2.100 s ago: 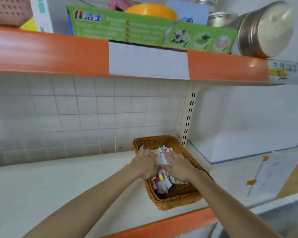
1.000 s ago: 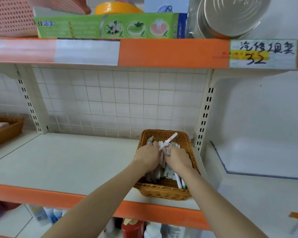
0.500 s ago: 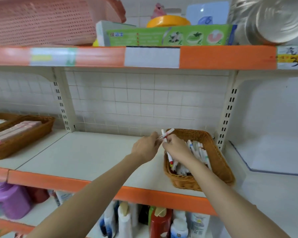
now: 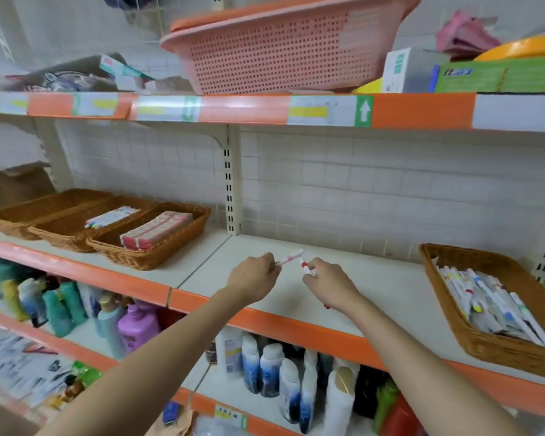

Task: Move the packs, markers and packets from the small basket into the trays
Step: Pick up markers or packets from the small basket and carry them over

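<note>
Over the white shelf board (image 4: 375, 287), the left hand (image 4: 254, 280) pinches a white marker with a pink band (image 4: 291, 257), and the right hand (image 4: 329, 286) grips a white marker with a red band (image 4: 307, 268). The small brown wicker basket (image 4: 497, 347) (markers inside) sits right; three brown wicker trays (image 4: 132, 253) sit left.

Two bare forearms come in from the lower edge of the frame, one from the lower left and one from the lower right. No sleeve shows on either arm up to the frame's edge. The left hand (image 4: 255, 278) and the right hand (image 4: 329, 286) are bare: no glove, ring, watch or wristband shows at either wrist.
</note>
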Available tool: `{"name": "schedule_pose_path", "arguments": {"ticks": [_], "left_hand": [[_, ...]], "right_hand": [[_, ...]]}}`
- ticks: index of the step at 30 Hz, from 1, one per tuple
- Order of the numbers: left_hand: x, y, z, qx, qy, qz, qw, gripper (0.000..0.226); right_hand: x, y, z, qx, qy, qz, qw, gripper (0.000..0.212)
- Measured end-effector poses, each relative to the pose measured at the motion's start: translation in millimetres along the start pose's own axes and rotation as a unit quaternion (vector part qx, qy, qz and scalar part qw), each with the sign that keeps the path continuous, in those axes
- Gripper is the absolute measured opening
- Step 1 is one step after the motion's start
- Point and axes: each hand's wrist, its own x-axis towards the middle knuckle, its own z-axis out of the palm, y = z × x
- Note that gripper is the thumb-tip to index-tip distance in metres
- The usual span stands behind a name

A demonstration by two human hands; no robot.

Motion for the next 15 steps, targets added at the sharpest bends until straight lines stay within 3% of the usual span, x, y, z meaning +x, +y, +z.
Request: {"name": "schedule_pose_path", "arguments": {"ticks": [15], "left_hand": [[51.3, -113.7, -32.4, -0.014, 0.027, -0.071, 0.997, 0.029]], "right_hand": [[105.4, -83.2, 57.1, -0.047, -0.013, -0.062, 0.997, 0.031]]}}
